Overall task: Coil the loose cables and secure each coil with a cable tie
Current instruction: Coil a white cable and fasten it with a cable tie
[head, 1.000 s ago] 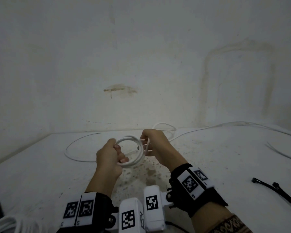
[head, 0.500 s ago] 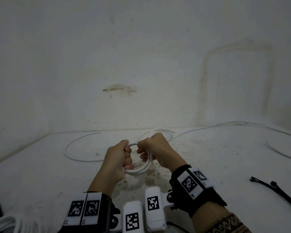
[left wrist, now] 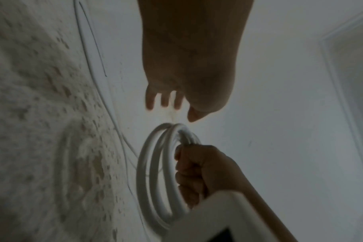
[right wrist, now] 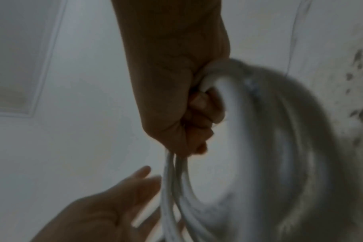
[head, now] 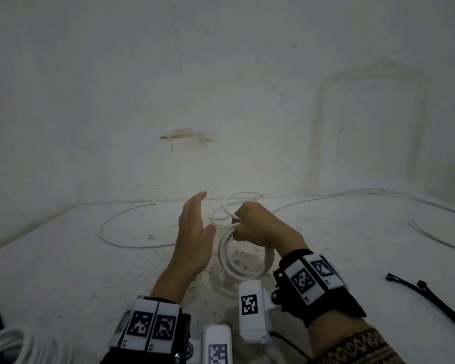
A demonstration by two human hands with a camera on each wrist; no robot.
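Observation:
A white cable coil (head: pixel 227 261) of a few turns hangs upright from my right hand (head: pixel 256 225), whose fingers are curled tightly round its top. The right wrist view shows the same fist (right wrist: pixel 189 114) on the blurred coil (right wrist: pixel 249 147). Looser loops (head: pixel 238 204) rise behind the fist, and the cable's free length (head: pixel 339 197) trails off to the right. My left hand (head: pixel 195 222) is just left of the coil, fingers straight, holding nothing. In the left wrist view the left hand (left wrist: pixel 176 101) is spread above the coil (left wrist: pixel 155 163).
A loose white cable (head: pixel 116 239) curves across the table (head: pixel 63 271) at the left. Two black cable ties (head: pixel 431 303) lie at the right. Another white cable bundle (head: pixel 13 345) sits at the bottom left corner. A stained wall stands close behind.
My left hand has let go of the coil, opened and moved slightly left and up. The coil now hangs lower from the right hand alone.

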